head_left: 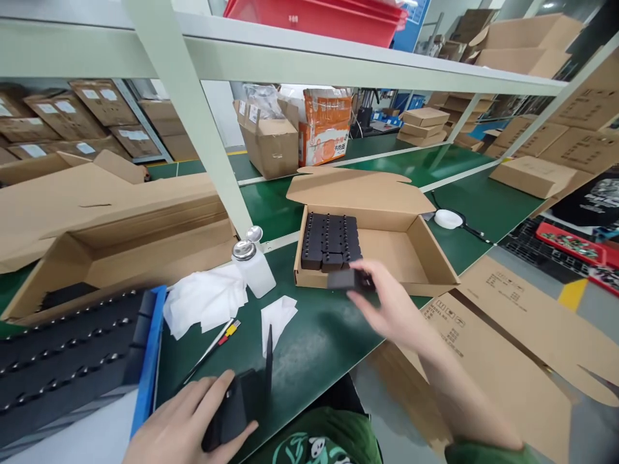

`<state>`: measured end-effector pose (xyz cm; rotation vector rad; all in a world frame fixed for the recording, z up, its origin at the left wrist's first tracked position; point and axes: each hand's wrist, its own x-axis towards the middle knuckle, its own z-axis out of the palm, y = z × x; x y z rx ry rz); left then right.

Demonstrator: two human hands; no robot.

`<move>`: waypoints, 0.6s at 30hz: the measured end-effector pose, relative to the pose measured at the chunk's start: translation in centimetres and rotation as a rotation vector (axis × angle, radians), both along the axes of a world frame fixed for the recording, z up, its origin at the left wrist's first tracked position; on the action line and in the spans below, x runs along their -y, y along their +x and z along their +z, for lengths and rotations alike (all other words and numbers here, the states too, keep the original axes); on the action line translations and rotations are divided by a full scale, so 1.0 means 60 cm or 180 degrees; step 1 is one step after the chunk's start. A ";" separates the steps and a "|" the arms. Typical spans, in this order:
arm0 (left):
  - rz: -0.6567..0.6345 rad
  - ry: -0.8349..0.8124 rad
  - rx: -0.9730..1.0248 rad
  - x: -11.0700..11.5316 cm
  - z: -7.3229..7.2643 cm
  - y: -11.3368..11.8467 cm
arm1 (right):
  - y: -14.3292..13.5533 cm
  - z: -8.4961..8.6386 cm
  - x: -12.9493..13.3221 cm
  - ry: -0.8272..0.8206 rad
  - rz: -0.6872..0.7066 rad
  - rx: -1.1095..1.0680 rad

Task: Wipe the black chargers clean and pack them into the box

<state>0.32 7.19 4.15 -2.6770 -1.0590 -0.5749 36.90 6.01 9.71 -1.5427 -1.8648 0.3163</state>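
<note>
My left hand (193, 419) grips a black rectangular device (235, 409) low over the green table, fingers wrapped round its sides. In my right hand (387, 303) is another small black block (345, 280), blurred, held at the near wall of an open cardboard box (391, 241). Rows of similar black blocks (331, 238) fill the left part of that box. A thin black strip (269, 361) stands near the device in my left hand, partly over a white wipe (280, 316). At far left, a blue-edged tray (149, 361) carries rows of black devices (72, 361).
White wipes (207, 299), a pump bottle (258, 274) and tweezers (213, 348) lie mid-table. A long open carton (149, 251) stands behind the tray. A shelf post (193, 109) rises behind the table. Flat cardboard (512, 361) lies at right, below the table edge.
</note>
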 end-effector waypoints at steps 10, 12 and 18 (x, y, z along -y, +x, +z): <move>-0.0422 -0.0061 -0.0012 -0.041 0.076 0.121 | -0.013 0.000 -0.249 -0.1216 0.0907 0.0580; -0.0325 -0.0160 -0.0056 -0.058 0.091 0.146 | -0.013 0.006 -0.227 -0.1225 0.0943 0.0360; -0.0155 -0.0609 -0.0615 -0.118 0.128 0.250 | -0.007 0.021 -0.098 -0.1462 0.1343 -0.0606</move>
